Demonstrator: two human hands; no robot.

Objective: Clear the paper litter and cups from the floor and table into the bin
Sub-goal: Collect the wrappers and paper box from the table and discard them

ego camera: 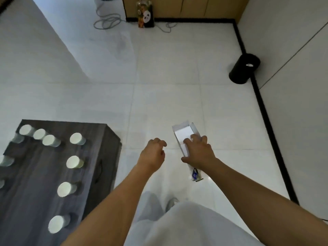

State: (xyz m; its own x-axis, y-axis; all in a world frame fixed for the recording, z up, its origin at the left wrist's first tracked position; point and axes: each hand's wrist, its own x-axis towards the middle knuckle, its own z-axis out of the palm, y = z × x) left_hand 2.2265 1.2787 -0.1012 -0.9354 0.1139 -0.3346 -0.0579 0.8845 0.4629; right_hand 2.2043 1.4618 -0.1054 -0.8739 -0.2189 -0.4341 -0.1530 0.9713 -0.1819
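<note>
Right hand [198, 150] is out in front, wrapped over a white paper carton [184, 137] — fingers curled over its far side, thumb spread along the near side, so it grips the box. The carton's top flaps stand open beyond the fingertips, and a bit of blue print shows on its lower end, under the wrist. Whether the carton's base is touching the floor [159, 96] or lifted off it, I can't tell.

Left hand [153, 153] sits just beside the right one, to its left, fingers loosely curled, nothing in it, apart from the carton.

Further left of the left hand, and a little nearer the person, there's the dark wood-grain worktop [35, 189], dotted with pale paper cups [76, 161] standing apart from one another, several clustered at its far corner.

The black bin [244, 69] stands well beyond the right hand and off to its right, by the dark skirting along the wall, with a scrap of something white visible inside its mouth.

Far ahead of both hands, a gift bag with a panda face [145, 15] stands against wooden cabinets, with a loose grey cable [106, 21] coiled on the floor to its left.
</note>
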